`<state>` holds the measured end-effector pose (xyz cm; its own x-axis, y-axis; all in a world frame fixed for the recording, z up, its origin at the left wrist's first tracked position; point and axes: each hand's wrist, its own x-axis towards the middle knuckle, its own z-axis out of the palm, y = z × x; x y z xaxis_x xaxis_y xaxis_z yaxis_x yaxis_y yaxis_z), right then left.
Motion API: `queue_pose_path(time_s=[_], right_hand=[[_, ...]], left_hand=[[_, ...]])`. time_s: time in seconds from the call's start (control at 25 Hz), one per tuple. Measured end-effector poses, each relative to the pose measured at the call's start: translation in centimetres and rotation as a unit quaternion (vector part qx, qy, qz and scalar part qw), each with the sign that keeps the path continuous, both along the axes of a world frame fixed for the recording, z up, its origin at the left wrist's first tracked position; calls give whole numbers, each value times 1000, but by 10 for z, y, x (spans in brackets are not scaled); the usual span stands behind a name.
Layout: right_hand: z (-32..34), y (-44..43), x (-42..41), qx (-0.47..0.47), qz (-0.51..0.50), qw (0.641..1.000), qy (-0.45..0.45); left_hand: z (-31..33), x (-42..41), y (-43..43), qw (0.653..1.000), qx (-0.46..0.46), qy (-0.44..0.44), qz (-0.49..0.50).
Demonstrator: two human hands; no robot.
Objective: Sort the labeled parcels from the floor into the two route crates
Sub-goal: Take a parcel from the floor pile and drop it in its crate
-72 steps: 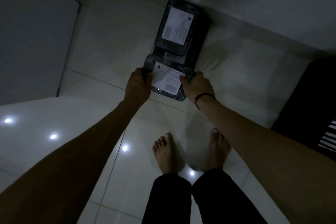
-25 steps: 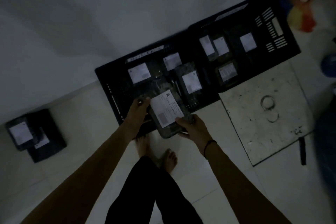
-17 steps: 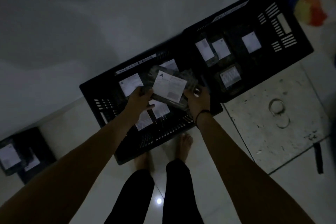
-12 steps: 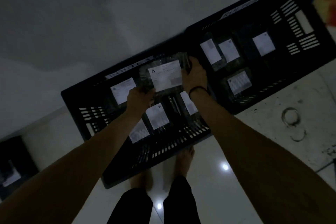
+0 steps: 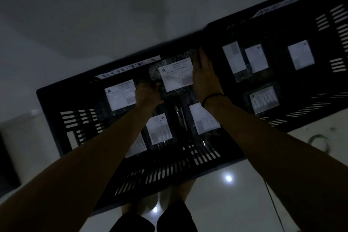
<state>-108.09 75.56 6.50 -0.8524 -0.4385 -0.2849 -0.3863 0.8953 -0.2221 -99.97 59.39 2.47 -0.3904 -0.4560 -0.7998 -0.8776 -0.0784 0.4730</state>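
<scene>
Dim pale floor tiles (image 5: 244, 184) and a plain wall (image 5: 94, 5) frame two black crates set side by side. The left hand (image 5: 148, 95) curls its fingers (image 5: 157, 87) round the near-left corner of an A-labelled parcel (image 5: 176, 74). The right hand (image 5: 206, 77) lays straight fingers (image 5: 202, 56) flat along the parcel's right edge, gripping nothing. This parcel sits low at the far end of the Route A crate (image 5: 56, 103), seemingly about to be let go (whether it touches bottom is too dark to judge). Nearer than the fingers lie four other parcels (image 5: 159, 130), one partly hidden. Right of the fingers, the second crate (image 5: 282, 15) holds four labelled parcels (image 5: 301, 54). Nine look sorted or nearly so, and no parcel shows on the floor in view.
</scene>
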Motion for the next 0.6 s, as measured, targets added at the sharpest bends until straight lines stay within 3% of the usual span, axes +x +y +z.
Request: queue_pose_path(time_s=[0.04, 0.12, 0.2, 0.28, 0.36, 0.6], right_hand=[[-1, 1, 3, 28, 53, 998, 16], [-4, 3, 11, 66, 127, 990, -5], [-9, 6, 15, 92, 141, 985, -32], [-15, 10, 13, 98, 144, 984, -34], [-19, 10, 10, 91, 150, 983, -46], [-31, 13, 11, 85, 154, 983, -52]], left_hand=[[0, -1, -2, 999, -25, -11, -26], [7, 6, -3, 970, -184, 24, -155], [11, 21, -1, 867, -346, 143, -329], [18, 30, -4, 781, -376, 193, -459], [6, 34, -12, 758, -369, 169, -510], [-8, 31, -16, 742, -361, 141, -547]])
